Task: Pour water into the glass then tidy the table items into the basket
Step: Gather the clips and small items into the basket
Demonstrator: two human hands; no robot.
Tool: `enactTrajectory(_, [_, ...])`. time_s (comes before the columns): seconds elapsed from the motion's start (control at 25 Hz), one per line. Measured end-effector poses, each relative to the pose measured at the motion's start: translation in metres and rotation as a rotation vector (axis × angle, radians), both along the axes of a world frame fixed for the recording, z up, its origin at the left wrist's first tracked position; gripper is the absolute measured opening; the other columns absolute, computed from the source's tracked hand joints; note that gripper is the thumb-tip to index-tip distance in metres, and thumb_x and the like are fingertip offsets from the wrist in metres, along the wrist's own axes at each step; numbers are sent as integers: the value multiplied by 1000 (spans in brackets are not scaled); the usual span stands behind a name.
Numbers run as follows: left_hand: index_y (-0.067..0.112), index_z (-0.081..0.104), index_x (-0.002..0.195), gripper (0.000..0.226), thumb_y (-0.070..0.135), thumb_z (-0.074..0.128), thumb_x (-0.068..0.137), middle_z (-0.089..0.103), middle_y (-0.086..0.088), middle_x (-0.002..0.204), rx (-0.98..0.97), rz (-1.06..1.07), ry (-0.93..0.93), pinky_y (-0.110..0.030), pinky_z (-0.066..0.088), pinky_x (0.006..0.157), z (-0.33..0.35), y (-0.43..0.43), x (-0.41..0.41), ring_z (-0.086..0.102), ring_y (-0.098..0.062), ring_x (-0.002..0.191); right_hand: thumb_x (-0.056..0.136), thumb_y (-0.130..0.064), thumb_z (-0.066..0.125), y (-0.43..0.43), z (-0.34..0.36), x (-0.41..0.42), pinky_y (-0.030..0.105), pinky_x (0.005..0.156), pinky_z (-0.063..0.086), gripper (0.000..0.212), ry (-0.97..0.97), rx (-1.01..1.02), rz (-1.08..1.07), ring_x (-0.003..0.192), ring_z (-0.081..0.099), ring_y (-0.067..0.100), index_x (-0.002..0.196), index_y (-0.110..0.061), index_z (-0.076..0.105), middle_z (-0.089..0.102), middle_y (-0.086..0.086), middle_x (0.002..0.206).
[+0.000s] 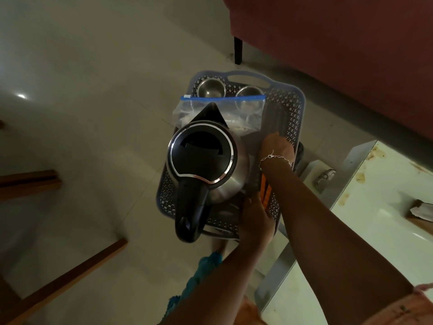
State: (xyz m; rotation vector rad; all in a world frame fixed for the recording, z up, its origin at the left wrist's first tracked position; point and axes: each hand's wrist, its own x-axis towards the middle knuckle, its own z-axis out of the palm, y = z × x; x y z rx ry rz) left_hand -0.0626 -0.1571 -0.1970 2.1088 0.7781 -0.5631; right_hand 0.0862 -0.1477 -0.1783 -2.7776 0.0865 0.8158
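A grey perforated basket stands on the floor beside the table. In it sit a steel kettle with a black lid, two steel bowls and a clear zip bag with a blue seal. An orange item lies along the basket's right side. My right hand, with a bracelet on its wrist, reaches down inside the basket to the right of the kettle; its fingers are hidden. My left hand is at the near right corner, touching the kettle's base and the orange item's end. Its grip is unclear.
A white stained table fills the lower right, with a small object at its far right edge. A dark red sofa stands behind the basket. Wooden furniture legs are on the left. Pale floor tiles surround the basket.
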Motion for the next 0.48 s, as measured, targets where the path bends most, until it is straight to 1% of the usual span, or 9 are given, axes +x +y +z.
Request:
enactTrajectory(0.08, [17, 41, 135, 48, 17, 53, 89, 48, -8, 136, -25, 1, -15, -39, 35, 107, -2, 0, 1, 41, -24, 128, 92, -2, 39, -2, 1, 1, 43, 82, 51, 28, 13, -4, -5, 108, 58, 38, 115, 4, 54, 61, 22, 116])
enactTrajectory(0.16, [17, 40, 136, 46, 19, 48, 91, 48, -9, 136, -35, -8, -34, -40, 34, 108, -3, 1, -1, 40, -25, 129, 92, -1, 41, -4, 7, 1, 42, 85, 50, 28, 31, -1, 14, 110, 57, 36, 114, 2, 57, 60, 21, 118])
enactTrajectory(0.24, [18, 37, 139, 47, 33, 35, 94, 46, -9, 139, -17, -26, -74, -41, 31, 110, -3, 0, -2, 37, -26, 132, 92, -2, 41, -7, 15, 3, 41, 87, 49, 27, 7, 27, 24, 111, 57, 37, 114, 2, 56, 60, 22, 119])
enactTrajectory(0.28, [20, 34, 141, 49, 37, 32, 94, 44, -8, 140, -1, -20, -95, -41, 30, 111, -4, 1, -2, 36, -25, 133, 93, -4, 41, -10, 21, 5, 42, 86, 48, 27, -30, 64, 5, 109, 57, 38, 114, 3, 56, 60, 24, 118])
enactTrajectory(0.32, [22, 32, 142, 49, 33, 37, 94, 44, -7, 140, 14, -13, -98, -40, 31, 111, -5, 1, 0, 36, -24, 133, 92, -6, 43, -13, 25, 9, 43, 85, 48, 25, -91, 111, -23, 107, 57, 40, 113, 4, 54, 60, 25, 115])
enactTrajectory(0.4, [24, 29, 143, 57, 16, 50, 90, 42, -7, 139, 41, -31, -79, -38, 33, 110, -6, 1, 4, 38, -24, 131, 89, -13, 53, -25, 32, 18, 41, 79, 48, 21, -233, 208, -62, 98, 60, 39, 105, 0, 54, 63, 24, 104])
enactTrajectory(0.48, [22, 28, 143, 63, 11, 55, 87, 42, -8, 138, 83, -78, -62, -37, 37, 108, -3, 0, 5, 40, -25, 129, 83, -18, 62, -39, 38, 23, 35, 70, 45, 17, -329, 308, -64, 82, 59, 30, 92, -7, 54, 63, 12, 83])
